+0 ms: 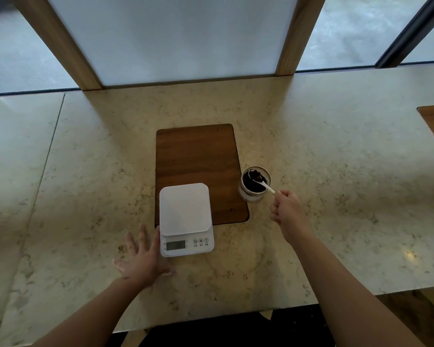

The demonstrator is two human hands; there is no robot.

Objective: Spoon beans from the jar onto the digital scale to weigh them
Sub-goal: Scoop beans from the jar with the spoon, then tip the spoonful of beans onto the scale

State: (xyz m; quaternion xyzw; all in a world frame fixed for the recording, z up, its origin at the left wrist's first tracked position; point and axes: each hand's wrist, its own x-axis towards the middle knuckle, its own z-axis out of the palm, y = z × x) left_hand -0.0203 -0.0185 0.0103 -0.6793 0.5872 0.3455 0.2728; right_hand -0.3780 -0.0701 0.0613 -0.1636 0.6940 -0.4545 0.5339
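- Left hand (pixel 142 256): lies flat on the desk (pixel 336 151) just left of the digital scale (pixel 186 219), palm down. Grip open, fingers spread, holding nothing; the fingertips reach the scale's left edge, and contact cannot be confirmed.
- Digital scale: white, sits on the desk with its far part over the near left corner of a wooden board (pixel 198 169). Weighing plate bare, no beans on it. Display and three round buttons face the person; the reading is too small to make out.
- Wooden board: dark brown, rounded corners, extends away behind the scale.
- Jar (pixel 254 185): clear glass, upright, open at the top, right of the scale and against the board's right edge. Dark beans (pixel 249 184) fill it.
- Spoon (pixel 259 181): white; bowl at the jar mouth carrying a few beans, handle slanting down to the right.
- Right hand (pixel 287 209): right of the scale, just beside the jar. Grip closed on the end of the spoon handle.
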